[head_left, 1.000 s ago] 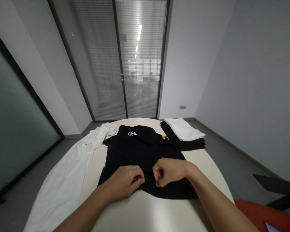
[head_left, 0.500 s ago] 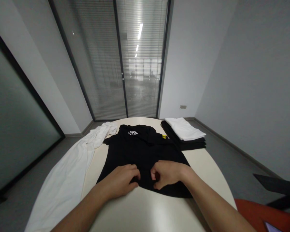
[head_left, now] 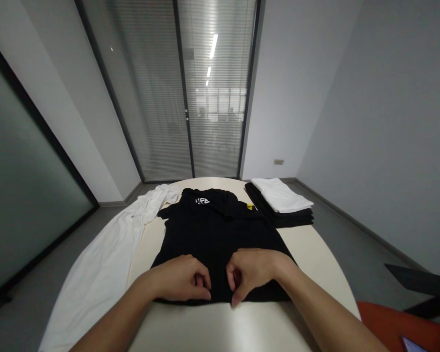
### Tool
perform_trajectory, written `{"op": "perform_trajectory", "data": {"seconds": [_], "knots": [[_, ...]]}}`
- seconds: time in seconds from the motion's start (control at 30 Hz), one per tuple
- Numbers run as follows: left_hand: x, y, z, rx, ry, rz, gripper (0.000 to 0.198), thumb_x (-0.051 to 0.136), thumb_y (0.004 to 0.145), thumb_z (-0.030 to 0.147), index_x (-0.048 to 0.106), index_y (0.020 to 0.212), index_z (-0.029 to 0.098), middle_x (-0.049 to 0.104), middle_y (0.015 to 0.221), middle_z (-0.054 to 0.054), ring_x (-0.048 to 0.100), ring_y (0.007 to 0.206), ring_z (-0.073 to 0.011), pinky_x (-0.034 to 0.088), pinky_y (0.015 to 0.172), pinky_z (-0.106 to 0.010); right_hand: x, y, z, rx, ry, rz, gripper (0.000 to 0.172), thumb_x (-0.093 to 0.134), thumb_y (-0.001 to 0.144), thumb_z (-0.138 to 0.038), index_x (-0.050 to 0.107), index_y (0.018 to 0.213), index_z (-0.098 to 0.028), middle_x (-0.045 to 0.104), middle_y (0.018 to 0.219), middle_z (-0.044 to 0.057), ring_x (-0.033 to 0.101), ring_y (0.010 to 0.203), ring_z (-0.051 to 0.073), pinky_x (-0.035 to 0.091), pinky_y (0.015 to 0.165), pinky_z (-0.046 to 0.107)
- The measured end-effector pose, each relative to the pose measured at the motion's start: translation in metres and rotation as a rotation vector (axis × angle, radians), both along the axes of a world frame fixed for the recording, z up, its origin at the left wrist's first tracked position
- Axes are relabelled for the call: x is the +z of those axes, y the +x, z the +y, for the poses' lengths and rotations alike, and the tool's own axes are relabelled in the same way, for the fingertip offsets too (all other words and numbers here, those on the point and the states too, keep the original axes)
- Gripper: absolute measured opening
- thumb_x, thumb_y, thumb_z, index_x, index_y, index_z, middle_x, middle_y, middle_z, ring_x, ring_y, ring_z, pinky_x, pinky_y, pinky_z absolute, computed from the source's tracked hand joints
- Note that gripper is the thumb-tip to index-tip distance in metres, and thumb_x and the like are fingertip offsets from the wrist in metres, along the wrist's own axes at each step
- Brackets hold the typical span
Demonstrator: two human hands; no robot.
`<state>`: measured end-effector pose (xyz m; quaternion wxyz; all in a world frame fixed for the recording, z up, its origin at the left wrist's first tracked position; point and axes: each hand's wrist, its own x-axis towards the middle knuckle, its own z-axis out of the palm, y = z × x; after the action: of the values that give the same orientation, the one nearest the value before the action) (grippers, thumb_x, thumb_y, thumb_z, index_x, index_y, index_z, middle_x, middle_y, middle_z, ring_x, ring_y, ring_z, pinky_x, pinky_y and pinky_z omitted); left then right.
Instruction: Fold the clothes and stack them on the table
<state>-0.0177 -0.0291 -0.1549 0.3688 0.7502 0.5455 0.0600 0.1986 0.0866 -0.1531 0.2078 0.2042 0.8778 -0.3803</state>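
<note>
A black T-shirt [head_left: 220,234] with a white print lies spread on the round table, its hem toward me. My left hand [head_left: 185,278] is closed on the near edge of the shirt, left of the middle, fingers curled and thumb low. Just right of it, my right hand [head_left: 253,274] pinches the same hem with thumb and bent fingers, the thumb tip reaching to the fabric's edge. A small gap separates the two hands. Their palms and part of the gripped cloth are hidden.
White cloth [head_left: 102,259] is draped along the left side of the table [head_left: 326,264]. At the back right sits a folded stack of black garments [head_left: 293,219] topped by a white one [head_left: 280,195]. A small yellow item [head_left: 250,207] lies beside the shirt. An orange chair [head_left: 388,325] stands at right.
Both hands have come slightly nearer to me, pulling the hem along. The left part of the hem, slanted before, now runs nearly straight across.
</note>
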Motion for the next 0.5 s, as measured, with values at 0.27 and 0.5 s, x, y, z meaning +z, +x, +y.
{"op": "perform_trajectory", "data": {"seconds": [0.27,0.5], "knots": [[-0.001,-0.02,0.009,0.237,0.203,0.332,0.015,0.061,0.088,0.035,0.067,0.097,0.024,0.073,0.081,0.001,0.068,0.076,-0.0186,0.042,0.064,-0.026,0.008,-0.006,-0.009,0.014,0.087,0.119,0.047,0.08,0.063,-0.062,0.077,0.089,-0.023,0.07,0.074,-0.004,0.061,0.062,0.011,0.038,0.058,0.02],[-0.013,-0.051,0.016,0.505,0.236,0.717,0.023,0.059,0.091,0.027,0.057,0.112,0.018,0.065,0.116,-0.013,0.068,0.097,-0.0279,0.047,0.075,-0.033,-0.006,-0.014,-0.007,0.082,0.165,0.199,0.035,0.081,0.067,-0.047,0.078,0.095,-0.026,0.072,0.08,-0.004,0.062,0.067,0.011,0.037,0.059,0.02]]}}
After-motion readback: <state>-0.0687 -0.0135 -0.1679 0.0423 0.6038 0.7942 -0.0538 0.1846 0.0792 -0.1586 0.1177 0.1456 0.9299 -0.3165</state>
